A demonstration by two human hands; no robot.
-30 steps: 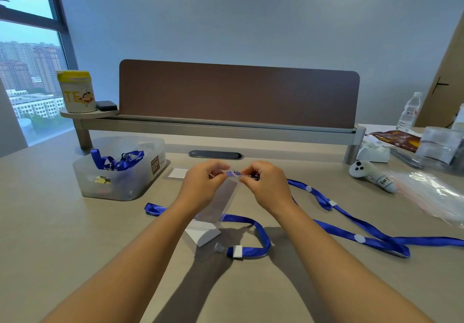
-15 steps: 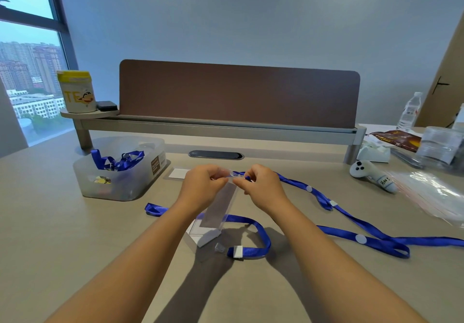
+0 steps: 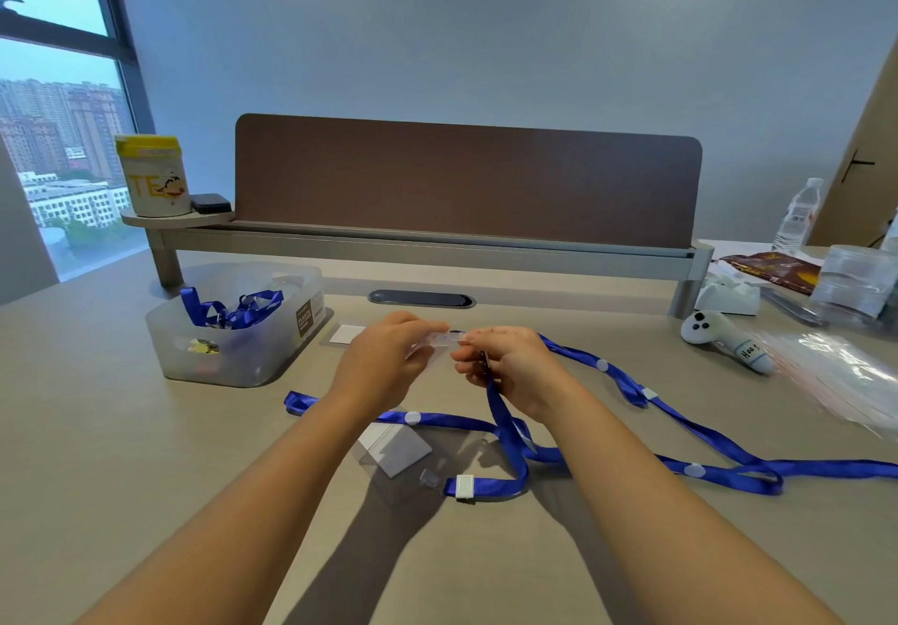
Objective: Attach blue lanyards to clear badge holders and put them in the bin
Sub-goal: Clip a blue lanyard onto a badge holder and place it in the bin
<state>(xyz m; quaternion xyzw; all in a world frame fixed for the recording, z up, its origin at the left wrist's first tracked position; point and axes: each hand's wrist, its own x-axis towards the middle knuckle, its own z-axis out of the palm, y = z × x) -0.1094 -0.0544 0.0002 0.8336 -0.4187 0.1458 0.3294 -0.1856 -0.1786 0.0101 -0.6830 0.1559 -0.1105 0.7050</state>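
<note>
My left hand point(image 3: 384, 362) pinches the top edge of a clear badge holder point(image 3: 440, 339), held up above the desk. My right hand point(image 3: 510, 362) grips the clip end of a blue lanyard point(image 3: 505, 425) right against the holder's top edge. That lanyard hangs down from my right hand and trails across the desk. A second blue lanyard point(image 3: 675, 418) runs off to the right. Another clear badge holder point(image 3: 396, 449) lies flat below my hands. The translucent bin point(image 3: 233, 333) stands at the left with blue lanyards inside.
A white card point(image 3: 346, 334) lies beside the bin. A white controller point(image 3: 724, 340), plastic bags point(image 3: 840, 376), a clear container point(image 3: 855, 279) and a water bottle point(image 3: 797, 216) crowd the right side. A yellow-lidded can point(image 3: 153, 175) stands on the shelf under the brown divider point(image 3: 466, 182).
The badge holder has swung up from hanging slanted to nearly level between my hands. My right hand has drawn the lanyard inward, so its strap now hangs straight down.
</note>
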